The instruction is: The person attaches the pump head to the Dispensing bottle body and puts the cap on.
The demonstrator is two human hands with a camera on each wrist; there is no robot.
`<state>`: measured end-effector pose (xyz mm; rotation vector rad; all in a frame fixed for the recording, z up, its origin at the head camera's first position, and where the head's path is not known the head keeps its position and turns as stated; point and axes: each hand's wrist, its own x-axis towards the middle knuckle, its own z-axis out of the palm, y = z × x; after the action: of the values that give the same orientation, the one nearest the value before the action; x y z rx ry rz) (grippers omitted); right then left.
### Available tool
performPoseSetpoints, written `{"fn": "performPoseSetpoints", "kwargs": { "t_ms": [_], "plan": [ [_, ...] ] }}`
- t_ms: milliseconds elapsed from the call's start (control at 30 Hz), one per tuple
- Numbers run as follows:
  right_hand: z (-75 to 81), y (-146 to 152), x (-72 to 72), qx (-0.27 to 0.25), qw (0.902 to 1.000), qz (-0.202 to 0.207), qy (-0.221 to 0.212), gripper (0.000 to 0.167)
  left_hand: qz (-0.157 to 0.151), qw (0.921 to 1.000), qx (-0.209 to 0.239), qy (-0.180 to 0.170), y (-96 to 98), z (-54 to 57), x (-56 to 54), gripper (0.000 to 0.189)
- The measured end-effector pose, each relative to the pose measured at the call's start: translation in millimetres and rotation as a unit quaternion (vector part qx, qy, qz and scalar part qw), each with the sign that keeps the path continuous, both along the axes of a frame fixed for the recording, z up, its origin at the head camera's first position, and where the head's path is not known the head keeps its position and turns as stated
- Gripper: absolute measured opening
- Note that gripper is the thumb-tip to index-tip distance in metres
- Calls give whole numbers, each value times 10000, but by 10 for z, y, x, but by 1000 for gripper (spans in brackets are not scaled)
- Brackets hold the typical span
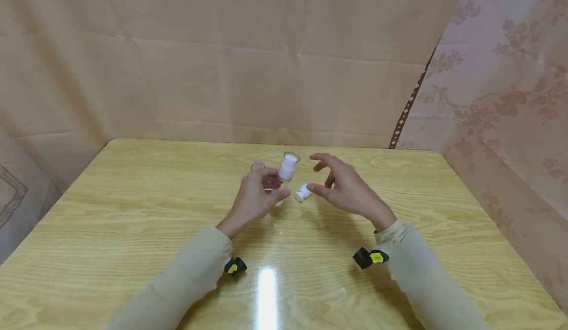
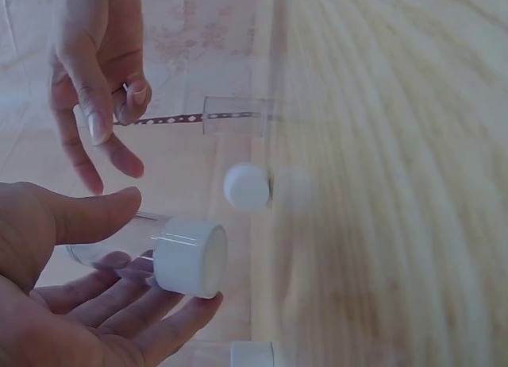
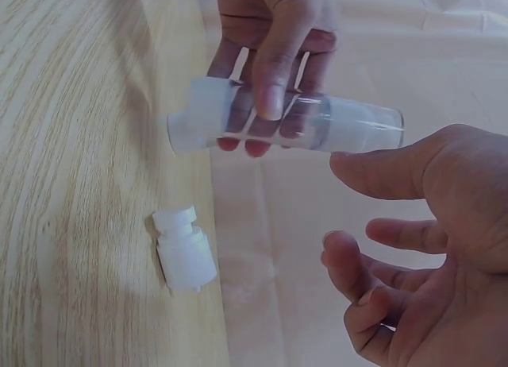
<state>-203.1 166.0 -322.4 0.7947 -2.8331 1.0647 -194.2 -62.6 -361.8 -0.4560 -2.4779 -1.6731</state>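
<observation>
My left hand [image 1: 255, 197] pinches a clear cylindrical bottle [image 1: 287, 167] between thumb and fingers, above the table. In the left wrist view its white lower end [image 2: 189, 257] faces the tabletop. The right wrist view shows a white section inside the clear upper end [image 3: 361, 127]. To the right, my right hand [image 1: 346, 187] hovers with its fingers loosely bent and nothing held, its thumb close to the bottle's upper end in the right wrist view. A small white narrow-necked piece [image 3: 184, 252] lies on the table between the hands.
Behind the left hand stands another clear piece [image 1: 257, 165], partly hidden. A clear open cylinder [image 2: 234, 115] shows farther off in the left wrist view. The wood-grain table [image 1: 146, 187] ends at a beige curtain [image 1: 244, 73], with a floral curtain [image 1: 501, 98] on the right.
</observation>
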Motion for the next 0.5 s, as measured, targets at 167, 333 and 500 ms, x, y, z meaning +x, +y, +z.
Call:
{"fn": "performPoseSetpoints", "kwargs": {
  "t_ms": [167, 333, 500],
  "plan": [
    [-11, -4, -4, 90, 10000, 18, -26, 64, -1, 9997, -140, -192, 28, -49, 13, 41],
    [-13, -4, -6, 178, 9998, 58, -52, 62, 76, 9989, -362, -294, 51, -74, 30, 42],
    [-26, 6, -17, 269, 9996, 64, 0, 58, 141, 9984, -471, -272, 67, -84, 30, 40]
  ]
}}
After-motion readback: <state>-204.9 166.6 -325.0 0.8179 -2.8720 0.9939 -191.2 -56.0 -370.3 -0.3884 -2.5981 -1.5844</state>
